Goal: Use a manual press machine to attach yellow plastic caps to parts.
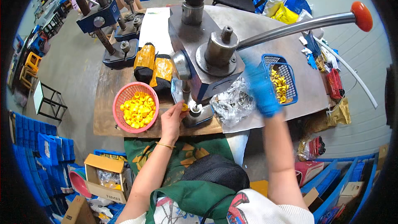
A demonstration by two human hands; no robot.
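My left hand (169, 123) is bare and pinches a small yellow cap-like part (184, 107) beside the base of the bench press (219, 52). A bright round metal fitting (195, 108) stands on the press base, right next to those fingertips. My right hand (263, 90), in a blue glove, is smeared by motion between a clear plastic bag of small metal parts (233, 103) and a blue basket (295, 81). Its fingers cannot be made out. Yellow pieces (279, 86) lie in the blue basket. Left of my left hand, a pink basket (115, 107) holds many yellow caps (139, 110).
The press lever (298, 27) reaches out to the right, ending in a red knob (362, 16). Two tape-wrapped bundles (161, 71) lie left of the press. Another press (99, 18) stands at the far left. Blue crates (35, 157) and a cardboard box (103, 178) are at lower left.
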